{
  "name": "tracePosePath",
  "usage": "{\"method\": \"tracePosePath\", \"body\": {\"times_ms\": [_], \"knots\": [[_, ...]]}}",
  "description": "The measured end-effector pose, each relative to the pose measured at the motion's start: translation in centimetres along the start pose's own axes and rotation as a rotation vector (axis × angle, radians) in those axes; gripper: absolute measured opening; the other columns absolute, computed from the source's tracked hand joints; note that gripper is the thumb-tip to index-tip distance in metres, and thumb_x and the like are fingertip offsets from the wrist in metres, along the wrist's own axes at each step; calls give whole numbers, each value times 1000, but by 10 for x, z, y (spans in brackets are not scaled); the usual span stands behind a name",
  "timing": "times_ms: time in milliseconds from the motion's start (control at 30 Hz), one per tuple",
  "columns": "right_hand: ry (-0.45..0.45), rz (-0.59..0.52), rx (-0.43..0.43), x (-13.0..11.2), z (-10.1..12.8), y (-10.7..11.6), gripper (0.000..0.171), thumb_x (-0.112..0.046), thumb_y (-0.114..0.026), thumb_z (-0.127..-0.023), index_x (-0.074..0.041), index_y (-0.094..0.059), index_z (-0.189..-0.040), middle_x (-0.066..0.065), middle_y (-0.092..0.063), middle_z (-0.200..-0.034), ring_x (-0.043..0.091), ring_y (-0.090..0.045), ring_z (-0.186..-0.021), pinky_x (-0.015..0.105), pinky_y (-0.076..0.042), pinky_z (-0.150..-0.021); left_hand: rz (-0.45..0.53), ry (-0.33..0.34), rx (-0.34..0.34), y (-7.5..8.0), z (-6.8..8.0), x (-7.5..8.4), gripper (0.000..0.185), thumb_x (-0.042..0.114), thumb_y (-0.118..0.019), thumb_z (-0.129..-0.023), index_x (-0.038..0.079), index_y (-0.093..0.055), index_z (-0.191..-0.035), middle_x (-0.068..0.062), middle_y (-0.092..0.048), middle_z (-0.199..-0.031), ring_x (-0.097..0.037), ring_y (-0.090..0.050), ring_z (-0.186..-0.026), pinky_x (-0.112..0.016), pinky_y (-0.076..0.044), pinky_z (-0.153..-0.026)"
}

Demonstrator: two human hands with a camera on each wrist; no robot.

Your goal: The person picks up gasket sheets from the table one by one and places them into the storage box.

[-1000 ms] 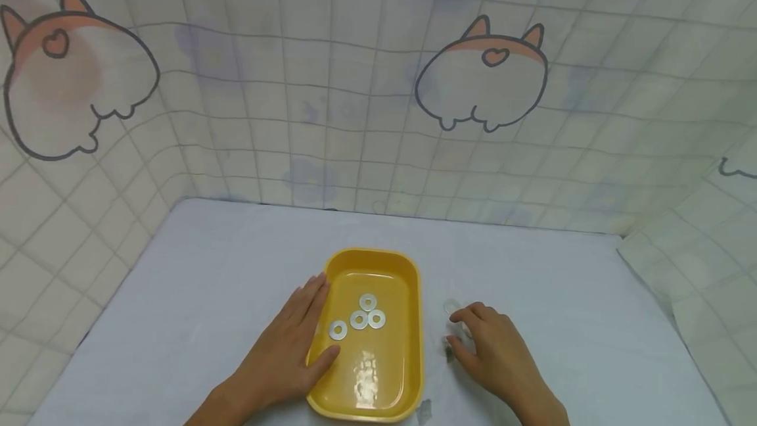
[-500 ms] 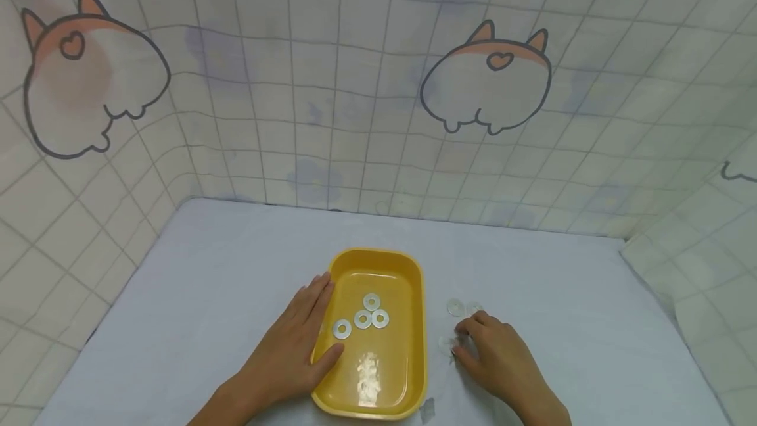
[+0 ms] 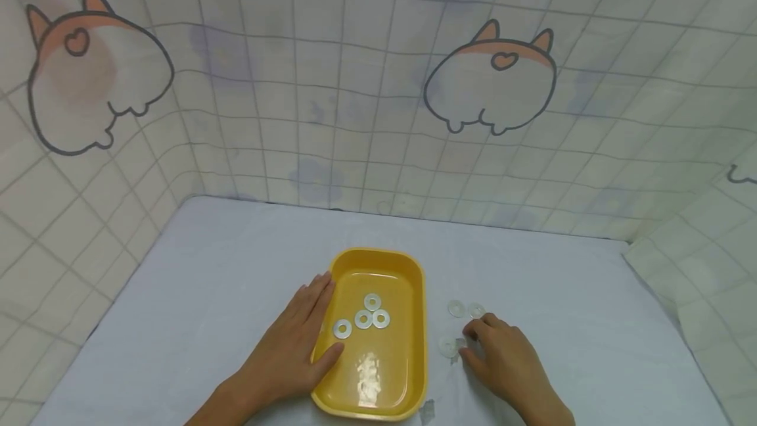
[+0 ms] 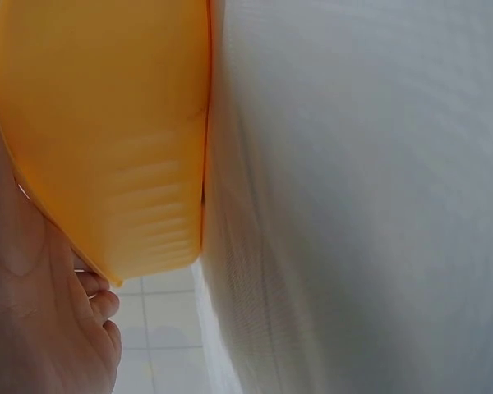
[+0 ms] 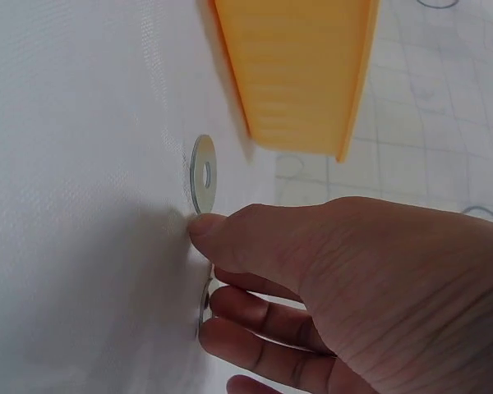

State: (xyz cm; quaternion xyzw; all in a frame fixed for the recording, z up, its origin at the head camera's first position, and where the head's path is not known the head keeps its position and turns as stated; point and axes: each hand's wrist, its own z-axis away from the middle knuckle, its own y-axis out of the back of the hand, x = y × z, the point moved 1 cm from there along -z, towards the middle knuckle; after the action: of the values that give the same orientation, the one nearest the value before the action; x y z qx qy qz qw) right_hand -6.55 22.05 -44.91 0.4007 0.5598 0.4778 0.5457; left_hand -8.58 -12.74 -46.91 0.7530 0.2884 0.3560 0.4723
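Observation:
A yellow tray [image 3: 414, 321] sits on the white cloth and holds several metal washers [image 3: 363, 319]. My left hand [image 3: 296, 354] lies flat along the tray's left side, thumb on the rim. The left wrist view shows the tray's outer wall [image 4: 107, 139] against that hand [image 4: 41, 328]. Right of the tray my right hand [image 3: 503, 363] is curled on the cloth. Its thumb [image 5: 205, 228] and forefinger pinch a washer [image 5: 204, 305] that is mostly hidden. Another washer [image 5: 204, 174] lies flat between the thumb and the tray [image 5: 304, 74]. Two more washers [image 3: 456, 308] [image 3: 476, 310] lie just beyond the fingertips.
The white cloth [image 3: 225, 268] covers the table. A tiled backdrop with cartoon prints [image 3: 491, 77] stands behind it and folds in at both sides. A small grey mark [image 3: 427, 407] shows near the tray's near right corner.
My right hand has drawn back toward me, uncovering a washer beyond the fingertips and one by the thumb. The left hand and the tray have stayed put.

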Motion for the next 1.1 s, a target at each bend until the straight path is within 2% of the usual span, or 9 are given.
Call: {"method": "tracePosePath", "body": {"times_ms": [367, 733, 867, 1100], "knots": [[-11, -31, -32, -3, 2, 0, 16, -20, -87, -83, -19, -76, -94, -7, -69, -86, 7, -58, -75, 41, -58, -81, 0, 9, -8, 0, 1, 0, 94, 48, -67, -98, -4, -27, -165, -17, -28, -175, -32, -31, -162, -21, 9, -136], [-13, 4, 20, 0, 4, 2, 32, -27, -93, -79, -17, -75, -104, -1, -66, -97, 13, -57, -82, 38, -60, -79, 7, 11, -21, 0, 0, 0, 94, 49, -65, -99, -3, -25, -166, -16, -26, -176, -31, -29, -163, -20, 10, -135], [-22, 1, 7, 2, 2, 1, 32, -27, -91, -80, -16, -76, -105, 0, -67, -98, 13, -58, -82, 40, -61, -79, 7, 14, -25, 0, 0, 0, 94, 49, -65, -99, -3, -25, -166, -16, -25, -176, -30, -29, -164, -20, 10, -135], [10, -2, 69, 5, 5, 0, 29, -20, -88, -81, -15, -76, -108, 4, -72, -109, 22, -68, -97, 44, -62, -84, 5, 11, -17, 1, 0, 1, 94, 49, -66, -98, -4, -27, -165, -17, -27, -175, -30, -30, -163, -20, 9, -135]]}}
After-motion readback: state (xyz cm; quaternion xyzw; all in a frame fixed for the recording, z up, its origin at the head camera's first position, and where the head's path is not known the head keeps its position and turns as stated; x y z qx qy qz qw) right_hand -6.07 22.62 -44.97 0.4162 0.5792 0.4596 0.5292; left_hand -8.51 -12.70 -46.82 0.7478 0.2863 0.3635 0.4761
